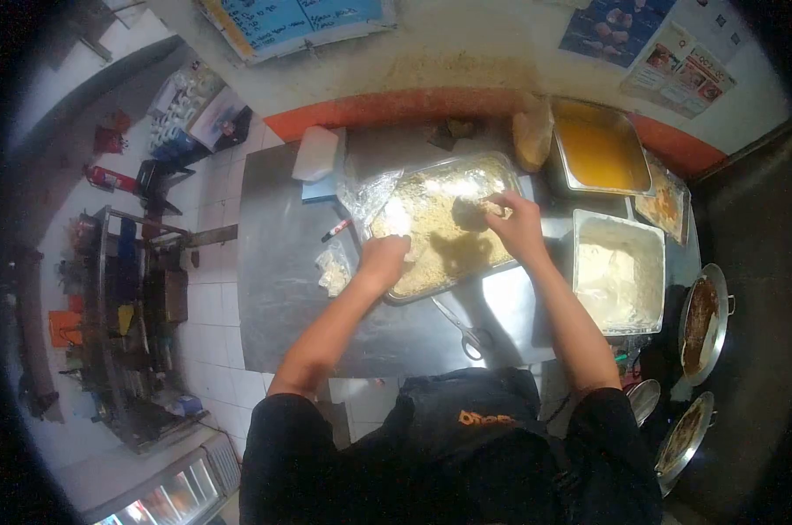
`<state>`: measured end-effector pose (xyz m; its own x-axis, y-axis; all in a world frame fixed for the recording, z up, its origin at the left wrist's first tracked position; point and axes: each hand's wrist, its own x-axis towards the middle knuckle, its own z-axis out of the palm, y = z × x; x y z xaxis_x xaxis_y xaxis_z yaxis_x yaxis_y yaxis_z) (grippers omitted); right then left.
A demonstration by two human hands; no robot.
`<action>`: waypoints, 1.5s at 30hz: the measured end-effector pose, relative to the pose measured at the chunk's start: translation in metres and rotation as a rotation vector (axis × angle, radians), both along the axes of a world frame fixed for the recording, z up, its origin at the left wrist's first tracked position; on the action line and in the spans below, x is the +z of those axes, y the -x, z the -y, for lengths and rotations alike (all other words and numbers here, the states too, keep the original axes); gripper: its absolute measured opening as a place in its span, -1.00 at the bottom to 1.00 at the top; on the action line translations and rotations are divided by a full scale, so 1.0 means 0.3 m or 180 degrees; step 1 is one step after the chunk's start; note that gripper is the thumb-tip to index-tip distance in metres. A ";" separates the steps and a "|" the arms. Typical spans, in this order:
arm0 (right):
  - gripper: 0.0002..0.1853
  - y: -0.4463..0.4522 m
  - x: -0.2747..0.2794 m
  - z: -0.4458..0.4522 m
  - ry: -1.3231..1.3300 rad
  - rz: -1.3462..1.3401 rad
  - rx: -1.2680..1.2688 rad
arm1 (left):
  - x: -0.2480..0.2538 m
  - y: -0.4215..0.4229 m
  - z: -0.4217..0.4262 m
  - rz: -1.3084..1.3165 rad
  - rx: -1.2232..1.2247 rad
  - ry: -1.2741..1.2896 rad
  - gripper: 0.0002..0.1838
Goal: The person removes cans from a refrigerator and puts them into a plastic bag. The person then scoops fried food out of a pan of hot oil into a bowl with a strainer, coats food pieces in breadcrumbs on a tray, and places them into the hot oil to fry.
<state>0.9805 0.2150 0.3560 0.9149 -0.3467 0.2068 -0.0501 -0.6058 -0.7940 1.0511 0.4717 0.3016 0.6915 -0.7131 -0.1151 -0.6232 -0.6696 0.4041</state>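
Observation:
A metal tray (453,286) holds a bed of pale crumbs (431,223), and both my hands are over it. My left hand (384,262) is closed low at the tray's left side, its fingertips at the crumbs; what they hold is hidden. At the right side my right hand (518,227) pinches a small crumb-coated piece (496,208) just above the crumbs. Crumpled clear plastic wrap (375,197) lies over the tray's left corner. Left of the tray are a marker (336,230) and a plastic bag with pale contents (332,271).
Scissors (464,331) lie at the tray's front edge. To the right stand a pan of creamy white mixture (619,276) and a deep pan of orange-yellow liquid (599,149). A white container (318,154) sits at back left. Round pans (704,324) stand beyond the table's right side.

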 end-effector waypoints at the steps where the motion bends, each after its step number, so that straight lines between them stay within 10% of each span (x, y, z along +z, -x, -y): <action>1: -0.73 0.003 -0.003 -0.002 -0.0002 0.0007 -0.0009 | 0.012 0.003 -0.001 -0.0010 -0.0005 0.0062 -0.76; 32: -0.72 0.064 0.039 0.091 -0.1199 0.0194 -0.0792 | 0.200 -0.033 0.103 0.0919 0.0632 0.1362 -0.77; 36: -0.74 0.330 0.285 0.269 -0.2041 0.0927 -0.1016 | 0.162 -0.056 0.122 0.0869 0.0737 0.1170 -0.75; 45: -0.74 1.463 0.615 0.704 -0.0964 0.1759 -0.3399 | 0.155 -0.144 0.186 0.1276 0.0835 0.0562 -0.61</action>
<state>0.5416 0.0038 0.5406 -0.0395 -0.9657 0.2567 -0.0197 -0.2561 -0.9665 1.0941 0.4160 0.3482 0.8149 -0.4943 0.3026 -0.5726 -0.7673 0.2887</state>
